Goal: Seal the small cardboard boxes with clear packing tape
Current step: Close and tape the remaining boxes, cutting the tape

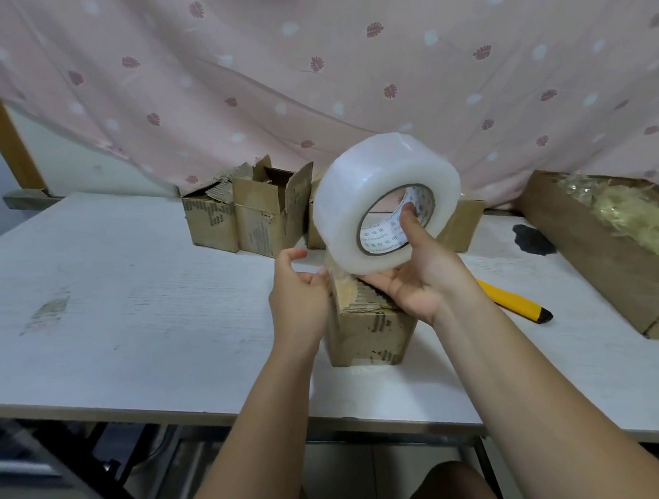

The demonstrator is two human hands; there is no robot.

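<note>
Two hands: right hand (418, 282) grips tape roll (355, 193); left hand (298, 293) pinches tape end (336, 277); box (371, 335) top hidden.

I saw a home packing corner: a pink leaf-print curtain (348, 74) hung behind a worn white desk (130, 292) holding cardboard boxes (256, 215).

A pink leaf-patterned curtain (309, 77) hangs behind the worn white bench (111, 301), with a wooden post (0, 126) at left.
</note>
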